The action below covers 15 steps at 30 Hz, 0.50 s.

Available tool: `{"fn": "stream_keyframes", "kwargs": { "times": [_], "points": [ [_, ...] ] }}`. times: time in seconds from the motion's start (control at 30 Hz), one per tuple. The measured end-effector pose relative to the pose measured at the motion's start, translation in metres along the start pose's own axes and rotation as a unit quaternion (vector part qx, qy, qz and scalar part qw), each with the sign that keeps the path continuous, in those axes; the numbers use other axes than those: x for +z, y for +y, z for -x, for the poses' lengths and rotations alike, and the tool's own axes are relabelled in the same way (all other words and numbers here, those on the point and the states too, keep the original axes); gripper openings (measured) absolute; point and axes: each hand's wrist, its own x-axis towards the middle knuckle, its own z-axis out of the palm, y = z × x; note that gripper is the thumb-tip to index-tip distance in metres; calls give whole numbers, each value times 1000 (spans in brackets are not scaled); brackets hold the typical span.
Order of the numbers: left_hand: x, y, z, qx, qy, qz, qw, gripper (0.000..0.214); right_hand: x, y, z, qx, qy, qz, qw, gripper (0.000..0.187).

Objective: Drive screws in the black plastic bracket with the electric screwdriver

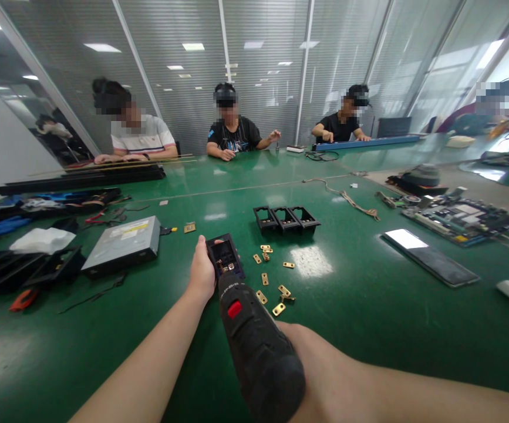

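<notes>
The black frame [225, 251] is sitting in my left hand [202, 270], a bit in front of me at the green table [368, 329]. The front of my drill [258, 346] is pointing into its near end, where small brass bits [228, 267] are showing. The drill is hiding its own tip, so I can't tell what the tip is touching.

I think this is looking a bit tricky. If the drill is pointing crooked, its tip could be hopping off and scratching the brass or the black wall. If it is spinning hard, the frame could be twisting too, because only my left hand is holding it. My left fingers are gripping close by, so a slip could be hurting them. Loose brass plates [265, 279] are lying just right of the frame, and a bump could be scattering them.

My left arm is reaching forward, nearly straight, and my hand is hugging the frame's left side. My right arm is stretching in low from the right, and my right hand [309, 352] is holding the drill from its right side. The drill is covering those fingers, so I can't tell if one is pressing the button.
</notes>
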Motion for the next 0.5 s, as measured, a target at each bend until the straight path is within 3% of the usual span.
{"fn": "stream_keyframes", "kwargs": {
  "times": [0.27,0.5],
  "points": [
    [0,0,-1,0,1,-2,1000,60,-1,8,-2,25,-3,-17,1000,76],
    [0,0,0,5,-3,-2,1000,58,-1,0,1,-12,-13,33,999,43]
  ]
}}
